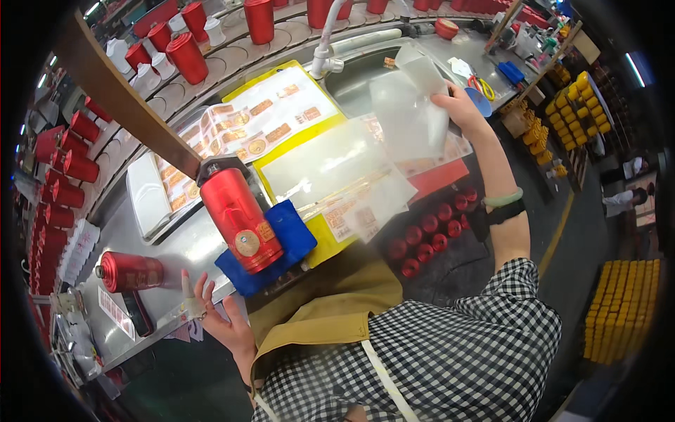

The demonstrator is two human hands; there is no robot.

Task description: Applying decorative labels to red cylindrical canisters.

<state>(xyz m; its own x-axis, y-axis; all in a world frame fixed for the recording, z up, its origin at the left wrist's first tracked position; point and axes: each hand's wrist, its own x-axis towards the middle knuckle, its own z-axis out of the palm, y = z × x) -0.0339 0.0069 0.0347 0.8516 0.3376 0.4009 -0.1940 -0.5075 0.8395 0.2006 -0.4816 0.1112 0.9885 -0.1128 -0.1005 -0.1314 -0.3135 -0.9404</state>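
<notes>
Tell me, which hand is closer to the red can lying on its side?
Left. The left hand rests at the counter edge just beside the lying red can. The right hand is far across the counter, holding a clear sheet.

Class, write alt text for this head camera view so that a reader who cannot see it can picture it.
A person's right hand lifts a clear plastic sheet over a steel workbench. The left hand hangs open at the bench's near edge, by a red can on a blue cloth.
</notes>
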